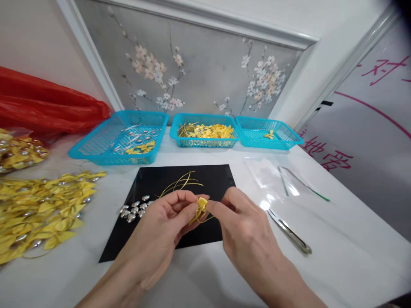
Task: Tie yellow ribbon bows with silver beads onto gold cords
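Note:
Over the black mat (208,233), a small yellow ribbon bow (202,202) with thin gold cord is pinched between the thumb and fingers of my left hand (163,226). My right hand (245,229) meets it from the other side, its index finger and thumb closed at the bow's edge and cord. The fingertips partly hide the bow. Several loose gold cords (181,182) lie on the mat beyond my fingers. Silver heart-shaped beads (135,208) are grouped on the mat to the left of my left hand.
Blue baskets stand at the back: left (80,147) with beads and yellow pieces, middle (205,143) full of yellow ribbon, right (269,145) with one bow. Finished-looking yellow strands (41,209) cover the left. Scissor-like metal snips (290,233) and a clear bag (261,171) lie right.

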A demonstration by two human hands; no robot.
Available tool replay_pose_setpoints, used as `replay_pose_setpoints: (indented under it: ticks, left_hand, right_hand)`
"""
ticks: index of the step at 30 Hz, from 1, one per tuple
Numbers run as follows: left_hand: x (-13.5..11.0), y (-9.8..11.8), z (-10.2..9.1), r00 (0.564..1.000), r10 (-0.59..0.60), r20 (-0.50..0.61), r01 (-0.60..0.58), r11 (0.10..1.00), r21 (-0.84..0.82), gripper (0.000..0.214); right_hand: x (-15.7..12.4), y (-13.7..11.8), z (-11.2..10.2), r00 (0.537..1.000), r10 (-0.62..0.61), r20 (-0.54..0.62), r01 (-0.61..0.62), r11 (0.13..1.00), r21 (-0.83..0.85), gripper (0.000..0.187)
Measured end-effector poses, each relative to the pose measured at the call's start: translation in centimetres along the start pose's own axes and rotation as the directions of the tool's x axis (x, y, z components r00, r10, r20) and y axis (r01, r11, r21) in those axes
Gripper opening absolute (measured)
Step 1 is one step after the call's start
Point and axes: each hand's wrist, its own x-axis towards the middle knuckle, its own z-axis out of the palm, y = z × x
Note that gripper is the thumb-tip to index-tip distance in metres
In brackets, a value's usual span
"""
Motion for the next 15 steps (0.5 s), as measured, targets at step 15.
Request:
replay_pose_setpoints:
  ticks: [15]
  left_hand:
    - [0.41,-0.17,-0.26,0.999,-0.016,0.042,0.018,0.998,-0.061,0.014]
  right_hand:
    - [-0.09,0.37,0.78,0.997,0.076,-0.025,-0.069,0.978,0.195,0.03]
